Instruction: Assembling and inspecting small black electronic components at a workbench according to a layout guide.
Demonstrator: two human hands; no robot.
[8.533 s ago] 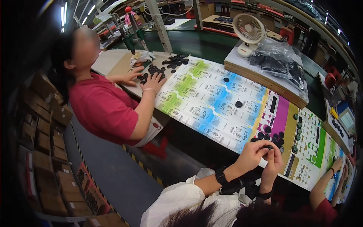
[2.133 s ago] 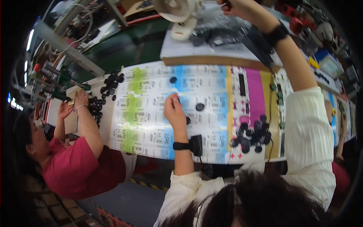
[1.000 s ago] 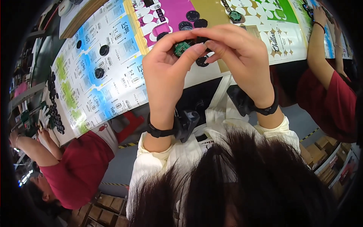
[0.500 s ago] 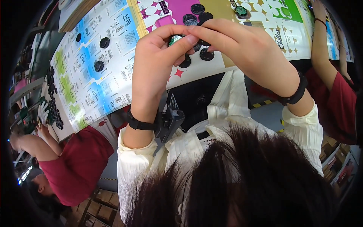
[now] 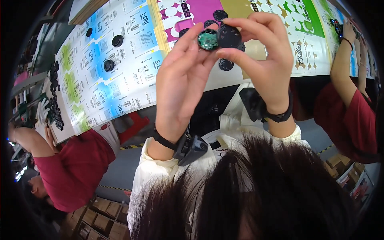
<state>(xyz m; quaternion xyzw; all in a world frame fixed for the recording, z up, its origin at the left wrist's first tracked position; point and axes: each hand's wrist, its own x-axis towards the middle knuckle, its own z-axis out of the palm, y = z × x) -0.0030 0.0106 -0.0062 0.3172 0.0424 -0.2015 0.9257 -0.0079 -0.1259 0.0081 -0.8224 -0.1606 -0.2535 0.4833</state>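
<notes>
**Circuit board and black disc, one in each hand**

At 12 o'clock of the view: round green circuit board in the left hand, fingers curled about its rim. At the board's 3 o'clock: black disc, pinched by the edge between thumb and forefinger of the right hand. Contact between board and disc: not discernible. Near 10 o'clock: three loose black parts, apart on a printed sheet. At 8 o'clock: co-worker in red.
</notes>
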